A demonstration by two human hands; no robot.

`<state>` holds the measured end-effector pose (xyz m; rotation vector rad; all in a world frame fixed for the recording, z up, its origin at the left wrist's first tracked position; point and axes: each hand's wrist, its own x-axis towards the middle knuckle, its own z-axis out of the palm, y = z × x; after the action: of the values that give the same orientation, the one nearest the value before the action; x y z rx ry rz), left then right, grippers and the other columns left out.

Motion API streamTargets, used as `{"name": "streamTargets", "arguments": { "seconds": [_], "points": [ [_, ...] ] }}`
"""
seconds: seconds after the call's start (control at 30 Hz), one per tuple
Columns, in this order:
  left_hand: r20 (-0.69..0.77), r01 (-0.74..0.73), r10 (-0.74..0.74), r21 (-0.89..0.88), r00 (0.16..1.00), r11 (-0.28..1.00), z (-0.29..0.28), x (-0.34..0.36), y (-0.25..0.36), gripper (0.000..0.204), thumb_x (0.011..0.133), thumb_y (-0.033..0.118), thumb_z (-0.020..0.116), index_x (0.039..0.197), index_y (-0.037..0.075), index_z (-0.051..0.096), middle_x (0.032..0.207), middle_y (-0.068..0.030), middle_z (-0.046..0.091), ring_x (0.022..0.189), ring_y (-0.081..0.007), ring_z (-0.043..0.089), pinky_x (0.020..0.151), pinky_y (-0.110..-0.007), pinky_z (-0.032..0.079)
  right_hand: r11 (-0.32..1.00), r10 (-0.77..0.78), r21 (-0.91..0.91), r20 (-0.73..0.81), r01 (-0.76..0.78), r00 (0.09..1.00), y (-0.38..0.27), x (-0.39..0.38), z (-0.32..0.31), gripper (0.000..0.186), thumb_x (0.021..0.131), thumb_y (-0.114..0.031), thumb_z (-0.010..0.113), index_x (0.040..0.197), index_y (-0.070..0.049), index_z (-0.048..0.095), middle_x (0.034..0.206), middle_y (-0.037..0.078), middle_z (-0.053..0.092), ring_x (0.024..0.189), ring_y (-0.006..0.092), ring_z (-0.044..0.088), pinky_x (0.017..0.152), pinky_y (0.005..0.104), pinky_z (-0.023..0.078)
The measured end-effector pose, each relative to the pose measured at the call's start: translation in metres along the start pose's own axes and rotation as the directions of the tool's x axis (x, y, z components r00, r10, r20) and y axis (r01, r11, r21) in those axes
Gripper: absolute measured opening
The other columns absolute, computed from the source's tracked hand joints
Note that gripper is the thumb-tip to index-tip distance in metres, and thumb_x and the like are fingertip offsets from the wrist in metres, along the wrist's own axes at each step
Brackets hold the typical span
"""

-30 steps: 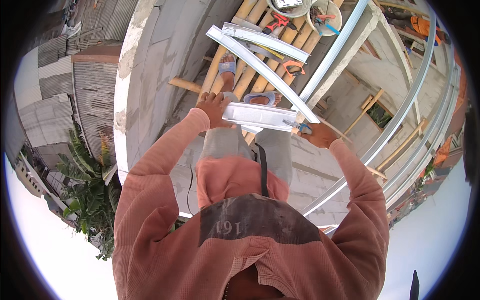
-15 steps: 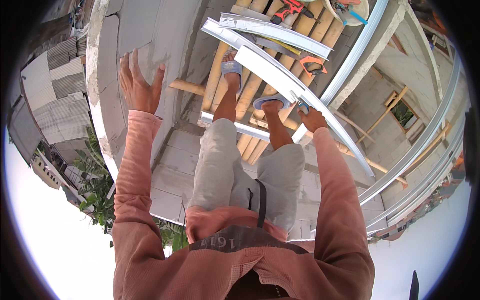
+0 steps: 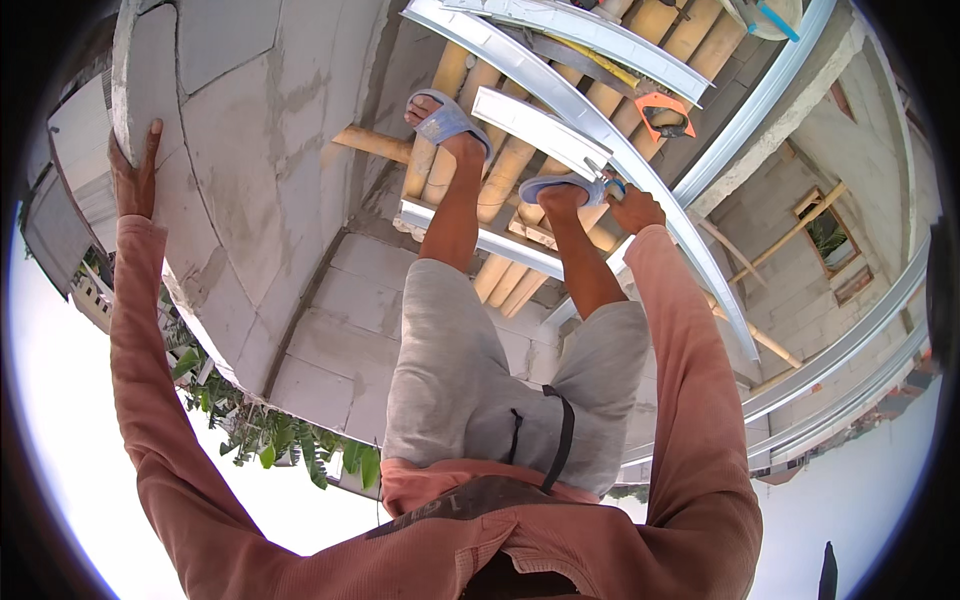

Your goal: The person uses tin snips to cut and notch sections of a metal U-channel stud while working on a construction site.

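My left hand [image 3: 135,175] grips the top edge of the grey block wall [image 3: 225,170] on the left. My right hand [image 3: 630,210] holds a blue-handled metal tool [image 3: 610,180], apparently snips or pliers, at the end of a short white metal channel [image 3: 530,130]. That channel stretches from the tool over the bamboo planks [image 3: 450,75], between my sandalled feet. Longer curved metal channels [image 3: 480,45] lie beside it, with an orange-handled saw [image 3: 660,115] among them.
Tall metal rails [image 3: 760,100] run along the right, beside a concrete beam [image 3: 790,120]. A pale bucket [image 3: 760,20] stands at the top. Below are a block-walled space and a window opening [image 3: 830,240]. Corrugated roofs [image 3: 45,220] and plants [image 3: 300,440] lie beyond the wall.
My left hand let go of the short channel and moved left onto the wall edge. The channel swung down beside my feet, with my right hand still on the tool. My legs came further into view.
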<state>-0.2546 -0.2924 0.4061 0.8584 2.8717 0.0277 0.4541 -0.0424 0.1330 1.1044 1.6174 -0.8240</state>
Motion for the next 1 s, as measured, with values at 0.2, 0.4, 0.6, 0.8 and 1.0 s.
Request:
{"name": "streamTargets", "arguments": {
  "seconds": [0.2, 0.4, 0.6, 0.8, 1.0],
  "points": [
    [0.101, -0.240, 0.221, 0.253, 0.970, 0.937, -0.015, 0.014, -0.067, 0.106, 0.086, 0.070, 0.073, 0.156, 0.000, 0.037, 0.150, -0.0297, 0.047, 0.137, -0.0424, 0.050, 0.115, -0.045, 0.040, 0.998, -0.059, -0.028, -0.009, 0.058, 0.998, -0.022, 0.045, 0.019, 0.062, 0.093, -0.061, 0.061, 0.129, -0.011, 0.064, 0.118, 0.026, 0.072, 0.111, 0.0471, 0.069, 0.096, 0.0549, 0.055],
    [0.030, 0.031, -0.033, 0.080, 0.999, 0.996, -0.007, 0.015, -0.019, 0.089, 0.091, 0.059, 0.073, 0.159, 0.012, 0.039, 0.152, -0.0267, 0.044, 0.138, -0.0422, 0.049, 0.115, -0.046, 0.043, 0.999, -0.031, -0.017, -0.041, 0.030, 0.999, 0.008, 0.066, 0.032, 0.056, 0.092, -0.058, 0.065, 0.119, -0.009, 0.062, 0.113, 0.026, 0.073, 0.107, 0.0486, 0.070, 0.091, 0.0588, 0.055],
    [0.186, -0.426, 0.384, 0.408, 0.905, 0.807, -0.042, 0.023, -0.104, 0.058, 0.105, 0.018, 0.060, 0.155, 0.044, 0.043, 0.154, -0.0244, 0.035, 0.141, -0.0422, 0.045, 0.113, -0.045, 0.047, 0.996, -0.089, -0.008, -0.069, 0.089, 0.994, 0.004, 0.084, 0.052, 0.054, 0.091, -0.056, 0.067, 0.118, -0.009, 0.060, 0.111, 0.027, 0.073, 0.104, 0.0498, 0.070, 0.088, 0.0601, 0.056],
    [0.075, 0.092, -0.097, 0.068, 0.993, 0.993, -0.018, 0.009, 0.002, 0.087, 0.094, 0.053, 0.072, 0.156, 0.002, 0.038, 0.151, -0.0260, 0.045, 0.138, -0.0378, 0.047, 0.110, -0.045, 0.045, 0.982, -0.182, 0.014, -0.202, 0.188, 0.962, 0.030, 0.097, 0.084, 0.057, 0.091, -0.055, 0.067, 0.127, -0.012, 0.060, 0.113, 0.028, 0.071, 0.104, 0.0505, 0.069, 0.089, 0.0601, 0.056],
    [0.078, 0.062, -0.066, 0.045, 0.995, 0.997, -0.026, -0.001, 0.012, 0.096, 0.093, 0.056, 0.073, 0.156, -0.006, 0.035, 0.151, -0.0250, 0.046, 0.136, -0.0364, 0.048, 0.113, -0.045, 0.041, 0.960, -0.121, 0.245, -0.067, 0.134, 0.990, 0.019, 0.093, 0.108, 0.073, 0.090, -0.047, 0.069, 0.148, -0.008, 0.050, 0.128, 0.026, 0.067, 0.119, 0.0450, 0.065, 0.103, 0.0545, 0.052]
  ]
}}
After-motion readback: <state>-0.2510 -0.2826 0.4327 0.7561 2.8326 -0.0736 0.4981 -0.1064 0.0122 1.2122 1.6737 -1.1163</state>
